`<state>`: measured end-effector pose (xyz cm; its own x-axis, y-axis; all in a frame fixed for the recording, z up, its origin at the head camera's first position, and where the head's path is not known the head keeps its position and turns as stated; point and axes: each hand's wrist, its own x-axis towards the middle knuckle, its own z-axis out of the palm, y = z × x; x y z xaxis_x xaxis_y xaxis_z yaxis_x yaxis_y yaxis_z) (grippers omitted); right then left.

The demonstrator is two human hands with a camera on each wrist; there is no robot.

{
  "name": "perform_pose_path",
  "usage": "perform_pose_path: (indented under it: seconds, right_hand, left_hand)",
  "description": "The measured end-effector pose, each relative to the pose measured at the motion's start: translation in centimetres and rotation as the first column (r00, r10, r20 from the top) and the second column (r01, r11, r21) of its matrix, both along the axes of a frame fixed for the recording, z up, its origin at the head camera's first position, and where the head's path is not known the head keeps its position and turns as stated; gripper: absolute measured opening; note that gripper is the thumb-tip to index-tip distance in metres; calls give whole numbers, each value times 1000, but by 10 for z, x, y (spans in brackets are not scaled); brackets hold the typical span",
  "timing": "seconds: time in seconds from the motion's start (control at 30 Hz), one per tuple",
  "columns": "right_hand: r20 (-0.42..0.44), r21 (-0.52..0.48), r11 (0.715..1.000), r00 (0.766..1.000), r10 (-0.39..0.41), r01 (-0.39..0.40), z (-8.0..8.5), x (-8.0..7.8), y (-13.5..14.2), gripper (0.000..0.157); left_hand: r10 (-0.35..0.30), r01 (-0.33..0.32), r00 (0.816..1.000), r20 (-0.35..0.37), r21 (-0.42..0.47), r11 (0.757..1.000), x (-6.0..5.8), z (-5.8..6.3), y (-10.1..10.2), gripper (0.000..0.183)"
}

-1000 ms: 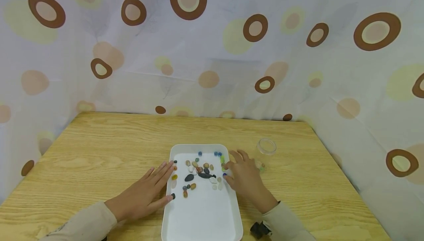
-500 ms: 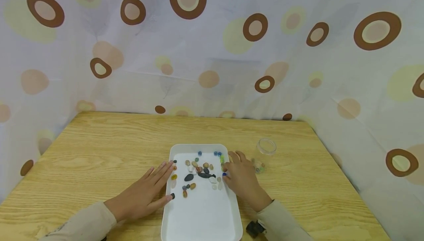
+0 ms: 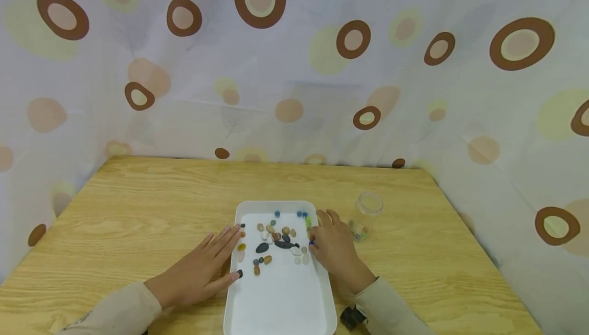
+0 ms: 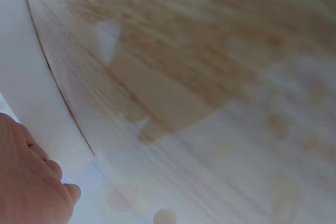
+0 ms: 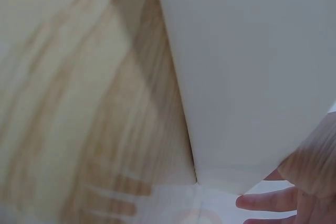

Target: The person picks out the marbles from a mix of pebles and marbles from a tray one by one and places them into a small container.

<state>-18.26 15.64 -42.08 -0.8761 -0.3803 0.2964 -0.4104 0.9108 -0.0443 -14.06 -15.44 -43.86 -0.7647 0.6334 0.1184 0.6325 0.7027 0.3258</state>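
Note:
A white tray [image 3: 280,304] holds several pebbles and glass marbles. My left hand [image 3: 198,271] lies along the tray's left edge with straight fingers on the rim. Its thumb tip touches a small black pebble [image 3: 240,273], and an amber pebble [image 3: 242,247] lies near its fingers. My right hand [image 3: 338,250] reaches over the right edge, thumb and forefinger pinching a dark blue marble [image 3: 312,243]. Just behind it are yellow-green pieces [image 3: 308,221], partly hidden by the fingers. In the right wrist view my right fingers [image 5: 270,200] show past the tray's outer wall [image 5: 247,77].
A clear round jar [image 3: 369,207] with some marbles inside stands right of the tray, just behind my right hand. Dark pebbles [image 3: 284,244] lie mid-tray among white and brown ones. The wooden table [image 3: 152,197] meets a patterned cloth [image 3: 294,135].
My right hand has shifted slightly left, its forefinger and thumb drawing in around the blue marble. The jar's marbles show more beside it. My left hand stays put.

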Motion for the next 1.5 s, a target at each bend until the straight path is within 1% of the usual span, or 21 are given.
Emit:
perform_pose_path:
  seconds: [0.23,0.57,0.73,0.83,1.0,1.13,1.23,1.37,1.5]
  right_hand:
    - [-11,5,1000,1000,9,-9,-3,0,1,16]
    - [8,-1,1000,1000,-6,6,-2,0,1,13]
    - [-4,-12,1000,1000,6,-6,1,2,0,11]
    - [-8,-35,999,1000,24,-24,9,4,0,12]
    - [-27,-81,995,998,49,-51,27,6,2,12]
    - [-68,-146,988,996,50,-60,42,9,7,11]
    - [-109,-208,975,993,51,-73,53,10,14,10]
    - [-179,-261,962,983,35,-81,65,9,25,10]
    - [-223,-313,948,975,-8,-64,73,7,40,12]
  left_hand:
    - [-4,4,1000,-6,3,1000,0,-2,0,76]
    - [-8,8,1000,-18,-7,1000,-1,-2,-1,76]
    - [-10,10,1000,-11,-6,1000,-1,-1,-1,76]
    - [-8,8,1000,-3,-4,1000,0,0,-1,76]
    - [-5,5,1000,14,-4,1000,0,0,0,76]
    - [-8,8,1000,15,-5,1000,0,1,0,76]
    - [-10,10,1000,12,-6,1000,0,2,0,76]
    - [-7,7,1000,13,-13,1000,0,2,0,76]
    - [-5,5,1000,14,-14,1000,1,2,0,76]
